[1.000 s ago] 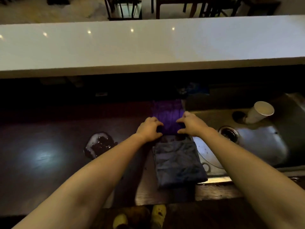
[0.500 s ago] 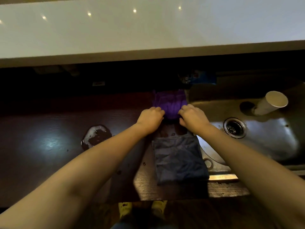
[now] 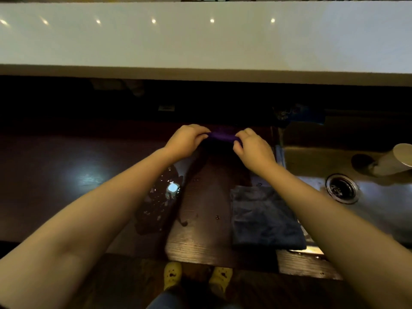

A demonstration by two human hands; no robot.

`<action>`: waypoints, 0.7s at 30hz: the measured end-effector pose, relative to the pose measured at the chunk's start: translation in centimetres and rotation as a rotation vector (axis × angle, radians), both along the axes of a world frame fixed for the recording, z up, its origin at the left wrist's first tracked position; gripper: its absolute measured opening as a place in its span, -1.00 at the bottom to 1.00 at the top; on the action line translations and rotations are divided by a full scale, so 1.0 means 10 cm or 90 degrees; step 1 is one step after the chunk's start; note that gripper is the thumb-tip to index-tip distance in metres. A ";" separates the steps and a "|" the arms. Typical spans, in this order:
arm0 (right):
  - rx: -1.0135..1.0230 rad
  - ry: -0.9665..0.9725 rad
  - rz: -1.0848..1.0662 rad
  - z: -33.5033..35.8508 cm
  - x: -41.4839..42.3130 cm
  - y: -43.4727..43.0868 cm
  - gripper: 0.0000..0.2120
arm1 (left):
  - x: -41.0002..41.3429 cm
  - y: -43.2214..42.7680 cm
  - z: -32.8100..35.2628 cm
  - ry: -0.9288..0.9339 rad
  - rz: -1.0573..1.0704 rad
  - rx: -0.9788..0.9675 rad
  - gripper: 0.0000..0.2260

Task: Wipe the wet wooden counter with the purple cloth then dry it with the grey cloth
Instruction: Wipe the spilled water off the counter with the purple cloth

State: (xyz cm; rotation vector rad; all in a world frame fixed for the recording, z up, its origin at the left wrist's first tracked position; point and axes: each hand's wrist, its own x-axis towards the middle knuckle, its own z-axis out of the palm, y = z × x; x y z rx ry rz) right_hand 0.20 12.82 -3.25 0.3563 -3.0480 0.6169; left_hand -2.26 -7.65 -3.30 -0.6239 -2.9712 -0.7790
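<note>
Head view shows both hands raised at the far side of the dark wooden surface (image 3: 200, 237), each pinching one end of the purple cloth (image 3: 220, 136): the left hand (image 3: 186, 141) is closed on its left end and the right hand (image 3: 253, 150) is closed on its right end, so the cloth hangs between them as a narrow gathered band. The step in hand appears to be readying the purple cloth for wiping. To do it well, shake or spread the cloth so that a broad flat face meets the wood, then bring it down on the puddle (image 3: 161, 197), which lies to the left of the bare strip and beneath your left forearm. Work from the outer edge of the water inward so that it is not pushed toward the front edge or onto the grey cloth (image 3: 265, 217), which lies folded near the sink (image 3: 379, 206) and should stay dry for the second pass. Several small droplets sit between the puddle and the grey cloth; include them. The far band of the surface lies in deep shadow, so any wetness there cannot be judged. Your forearms cover part of the puddle and one edge of the grey cloth. Most of the purple cloth is hidden in your fingers.
</note>
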 end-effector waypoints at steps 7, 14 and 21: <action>-0.043 0.028 -0.037 0.35 -0.18 -0.46 -0.72 | -0.08 -0.41 0.34 0.089 0.043 0.055 -0.79; 0.008 -0.094 -0.068 -0.03 0.38 -0.74 -0.71 | 0.37 -0.79 -0.11 -0.070 -0.042 0.032 -0.78; 0.102 -0.137 -0.061 -0.46 0.37 -1.13 -0.37 | 0.56 -2.14 -0.56 -0.017 0.234 0.016 -0.66</action>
